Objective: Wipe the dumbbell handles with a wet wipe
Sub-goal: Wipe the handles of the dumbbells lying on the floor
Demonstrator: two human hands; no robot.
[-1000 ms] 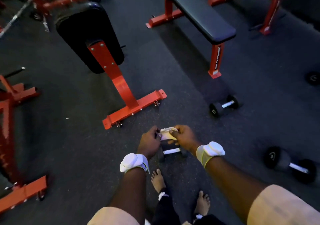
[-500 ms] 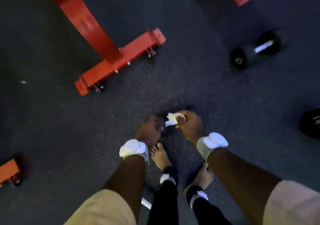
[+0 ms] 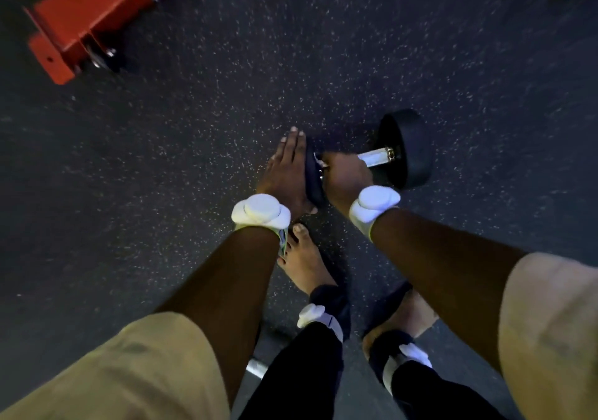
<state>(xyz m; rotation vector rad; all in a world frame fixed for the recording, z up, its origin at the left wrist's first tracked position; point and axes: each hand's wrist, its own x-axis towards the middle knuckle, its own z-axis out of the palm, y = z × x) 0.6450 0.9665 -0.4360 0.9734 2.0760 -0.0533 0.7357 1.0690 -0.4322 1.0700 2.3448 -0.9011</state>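
- The right hand [image 3: 346,177] was curled tight round the handle [image 3: 375,158] of the dumbbell [image 3: 407,148], close to its left end.
- The wet wipe could not be made out under those fingers.
- The left hand [image 3: 286,167] lay flat with straight fingers, its palm pressed against the outer face of the left head [image 3: 312,178], just beside the right hand.
- To the right of the right hand a short stretch of bare chrome showed, then the black right head, tilted up a little.
- The dumbbell lay on the dark speckled floor [image 3: 323,47].
- A white wrist band [image 3: 260,211] sat behind the left hand, and another band [image 3: 375,201] behind the right.
- Nearer the person than the hands was a bare left foot [image 3: 304,258], its toes just below the left wrist, and a right foot [image 3: 411,316] under the right forearm.
- Well beyond the left hand, up and to the left, stood a red frame foot [image 3: 81,15].
- Below the left forearm the end of a metal bar [image 3: 257,368] showed.
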